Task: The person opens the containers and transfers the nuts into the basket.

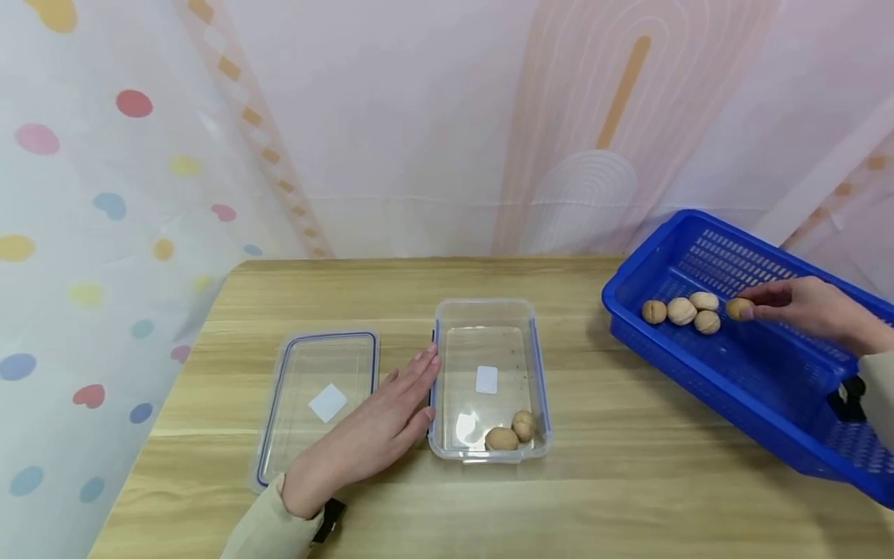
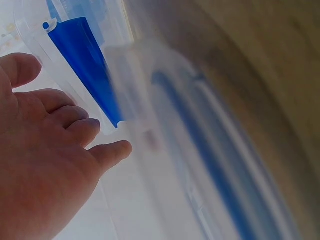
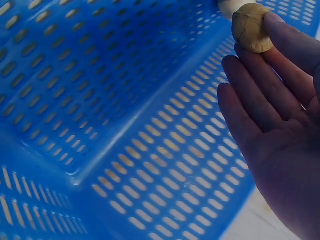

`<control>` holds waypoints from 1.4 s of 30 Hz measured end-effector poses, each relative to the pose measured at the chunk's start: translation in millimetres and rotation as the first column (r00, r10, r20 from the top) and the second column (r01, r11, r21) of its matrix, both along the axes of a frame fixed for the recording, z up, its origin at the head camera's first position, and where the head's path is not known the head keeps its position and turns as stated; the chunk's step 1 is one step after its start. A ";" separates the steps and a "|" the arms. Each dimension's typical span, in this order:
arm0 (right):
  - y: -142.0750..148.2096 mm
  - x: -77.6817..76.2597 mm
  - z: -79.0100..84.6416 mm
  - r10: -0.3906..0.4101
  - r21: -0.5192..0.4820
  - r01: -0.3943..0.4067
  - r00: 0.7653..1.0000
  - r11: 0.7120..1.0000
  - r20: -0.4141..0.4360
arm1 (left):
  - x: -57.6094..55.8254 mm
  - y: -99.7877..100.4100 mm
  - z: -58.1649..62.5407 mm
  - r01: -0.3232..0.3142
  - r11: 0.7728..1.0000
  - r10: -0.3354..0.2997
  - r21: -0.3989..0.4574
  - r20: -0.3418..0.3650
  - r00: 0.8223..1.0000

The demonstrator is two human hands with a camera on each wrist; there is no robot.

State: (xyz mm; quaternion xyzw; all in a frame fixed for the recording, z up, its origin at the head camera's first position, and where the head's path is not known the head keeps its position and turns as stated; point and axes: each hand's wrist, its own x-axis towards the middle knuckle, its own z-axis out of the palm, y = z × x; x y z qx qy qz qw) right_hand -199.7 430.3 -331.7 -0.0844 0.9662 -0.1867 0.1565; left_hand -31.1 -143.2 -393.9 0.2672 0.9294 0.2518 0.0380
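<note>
Between thumb and fingertips my right hand (image 1: 803, 304) pinches a walnut (image 3: 251, 28) inside the blue basket (image 1: 687, 387). Several other walnuts (image 1: 680, 311) lie grouped at the basket's left end. With fingers straight, my left hand (image 1: 380, 423) touches the left side of a clear plastic food container (image 1: 482, 341). Two walnuts (image 1: 501, 439) sit at the near end of that container. In the left wrist view, the left hand's fingers are beside the container's blue clip (image 2: 85, 62).
The container's clear lid (image 1: 300, 404), edged with a blue seal, lies on the wooden table (image 1: 594, 497) at left, partly under the left forearm. A patterned cloth (image 1: 419, 132) hangs behind the table.
</note>
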 end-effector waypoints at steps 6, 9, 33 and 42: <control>13.2 7.2 -12.1 -0.025 0.018 0.025 0.999 1.000 0.024 | 0.4 4.8 0.7 0.012 1.000 -0.012 -0.003 0.009 1.000; 16.8 10.3 -17.0 -0.026 0.014 0.026 0.999 1.000 0.031 | 0.8 5.6 2.1 0.013 1.000 -0.013 -0.009 0.010 1.000; 12.9 19.3 1.3 -0.004 0.048 0.005 1.000 0.999 -0.015 | -1.4 4.7 3.5 0.014 1.000 -0.014 -0.018 0.001 1.000; -2.3 39.4 29.5 -0.028 -0.083 0.008 0.968 0.997 -0.249 | -2.4 5.6 3.7 0.017 1.000 -0.017 -0.011 -0.019 1.000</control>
